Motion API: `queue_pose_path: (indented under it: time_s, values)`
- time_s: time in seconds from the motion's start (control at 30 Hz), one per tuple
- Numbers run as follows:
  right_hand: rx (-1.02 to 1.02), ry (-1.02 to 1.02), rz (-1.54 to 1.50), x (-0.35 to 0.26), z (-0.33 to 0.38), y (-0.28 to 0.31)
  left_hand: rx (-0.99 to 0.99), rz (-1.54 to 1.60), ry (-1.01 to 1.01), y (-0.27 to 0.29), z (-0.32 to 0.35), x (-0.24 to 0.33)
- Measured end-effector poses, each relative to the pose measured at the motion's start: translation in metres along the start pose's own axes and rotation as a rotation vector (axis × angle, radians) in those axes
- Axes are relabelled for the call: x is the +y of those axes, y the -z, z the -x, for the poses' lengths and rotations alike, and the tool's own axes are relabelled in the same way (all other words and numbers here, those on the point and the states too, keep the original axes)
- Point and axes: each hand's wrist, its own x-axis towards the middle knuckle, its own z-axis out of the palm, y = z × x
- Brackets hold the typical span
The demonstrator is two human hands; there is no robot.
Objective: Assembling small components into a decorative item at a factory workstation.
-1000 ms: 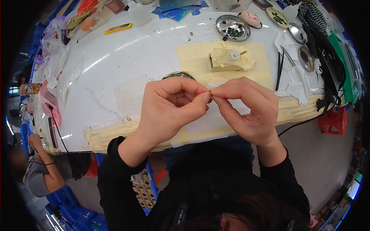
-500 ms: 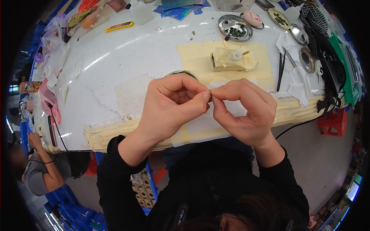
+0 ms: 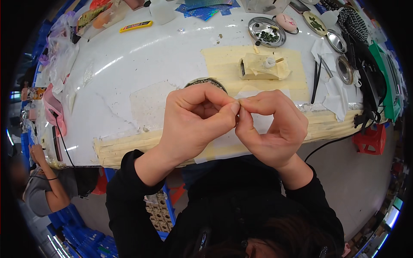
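My left hand and my right hand meet fingertip to fingertip above the near edge of the white table. Between thumbs and forefingers they pinch something tiny that I cannot make out. Both hands hover over a white sheet of paper on the taped table edge. Behind my left hand a round dish is mostly hidden. Farther back a small beige block-shaped piece with a white knob sits on a patch of beige tape.
A metal tray with dark small parts, two more metal dishes, black tweezers and white tissues lie at the right. A yellow cutter and bags sit at the back left. Another person crouches at lower left.
My hands stay pinched together; they have shifted slightly lower and toward me, with the fingertips pressed closer.
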Motion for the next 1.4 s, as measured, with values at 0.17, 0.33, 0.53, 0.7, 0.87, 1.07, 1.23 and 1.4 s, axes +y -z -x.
queue_pose_path:
  time_s: [0.17, 0.33, 0.53, 0.7, 0.87, 1.07, 1.23, 1.4]
  values:
    - [0.005, -0.046, -0.073, 0.002, 0.002, -0.001, 0.003, -0.046, -0.047, -0.001, 0.002, 0.001]
    - [-0.015, -0.001, -0.025, 0.001, -0.001, 0.002, 0.008, -0.187, -0.171, -0.003, 0.001, 0.002]
    - [-0.059, 0.158, 0.169, 0.004, -0.006, 0.01, -0.026, -0.587, -0.437, 0.001, -0.001, 0.004]
    - [-0.064, 0.161, 0.199, 0.004, -0.006, 0.012, 0.074, -0.568, -0.514, -0.005, -0.003, -0.001]
    - [-0.068, 0.185, 0.221, 0.004, -0.006, 0.014, 0.032, -0.542, -0.473, -0.005, -0.004, 0.001]
    - [-0.13, 0.231, 0.291, 0.003, -0.007, 0.017, 0.039, -0.338, -0.21, -0.006, -0.002, 0.002]
    - [-0.158, 0.205, 0.262, 0.003, -0.007, 0.017, 0.015, -0.142, 0.052, -0.001, -0.003, 0.006]
    - [-0.156, 0.196, 0.242, 0.002, -0.007, 0.015, -0.002, -0.139, 0.099, 0.001, -0.004, 0.006]
